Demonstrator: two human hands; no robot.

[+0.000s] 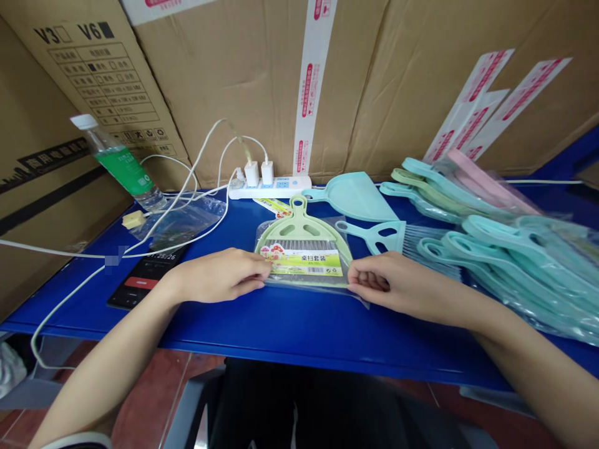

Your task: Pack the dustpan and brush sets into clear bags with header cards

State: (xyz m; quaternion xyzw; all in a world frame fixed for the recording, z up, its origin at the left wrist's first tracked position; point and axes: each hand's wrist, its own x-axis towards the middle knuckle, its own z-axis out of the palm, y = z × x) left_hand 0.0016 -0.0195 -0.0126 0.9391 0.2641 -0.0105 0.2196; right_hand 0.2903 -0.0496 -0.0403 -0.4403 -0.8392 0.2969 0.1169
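Observation:
A green dustpan and brush set (299,232) lies on the blue table in a clear plastic bag, with a yellow and white label (306,260) across its bristles. My left hand (229,274) pinches the bag's left edge between thumb and fingers. At the bag's lower right corner, the curled fingers of my right hand (388,280) grip the plastic. Just behind the set lie a loose light blue dustpan (358,196) and, to the right, a light blue brush (381,236). Part of another printed label (272,206) shows behind the green handle.
Several bagged dustpan sets (528,262) are heaped at the right, a pink one (486,181) among them. A power strip (292,184) with chargers stands against the cardboard boxes (243,75). At the left are a water bottle (124,171), white cables, a plastic bag (196,215) and a phone (135,284).

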